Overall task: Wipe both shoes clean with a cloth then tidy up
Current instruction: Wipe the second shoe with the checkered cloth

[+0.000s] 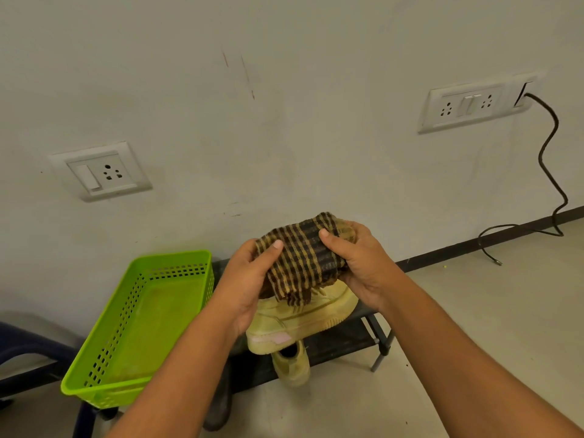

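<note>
Both my hands hold a brown and yellow checked cloth (300, 257), bunched up in front of the wall. My left hand (249, 279) grips its left side with the thumb on top, and my right hand (360, 263) grips its right side. Just below the cloth a pale yellow shoe (303, 317) lies on the top shelf of a low black shoe rack (363, 330). A second pale yellow shoe (292, 365) sits lower down, partly hidden under the first, toe towards me.
A bright green plastic basket (139, 327) with nothing in it stands at the left, next to the rack. A dark chair (28, 358) is at the far left. Wall sockets and a black cable (550, 172) hang at the right over pale floor.
</note>
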